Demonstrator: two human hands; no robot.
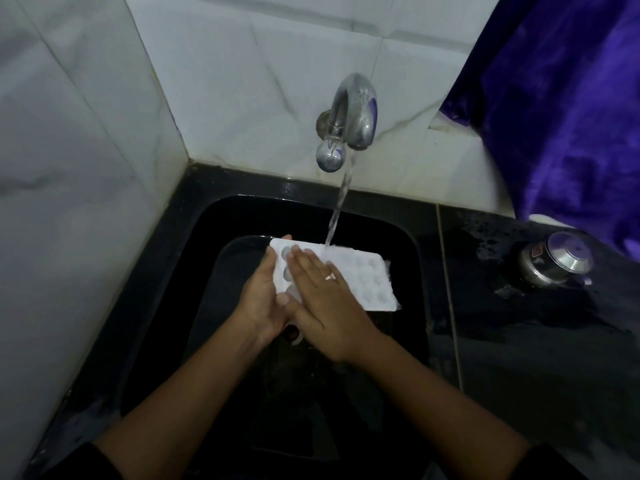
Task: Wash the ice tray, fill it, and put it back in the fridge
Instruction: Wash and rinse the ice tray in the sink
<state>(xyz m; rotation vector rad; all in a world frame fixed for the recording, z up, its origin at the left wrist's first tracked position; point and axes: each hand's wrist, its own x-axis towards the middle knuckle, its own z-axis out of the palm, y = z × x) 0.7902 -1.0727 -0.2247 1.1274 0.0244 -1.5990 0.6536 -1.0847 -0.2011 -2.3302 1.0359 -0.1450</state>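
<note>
walls (242, 57) – white veined tiles, corner | counter (519, 358) – black, wet | curtain (561, 109) – purple, at right | light dim

White ice tray (363, 275), black sink (214, 216), purple cloth (561, 109).

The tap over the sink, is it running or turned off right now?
Running. A stream of water falls from the tap onto the far edge of the white ice tray, which both hands hold over the black sink.
</note>
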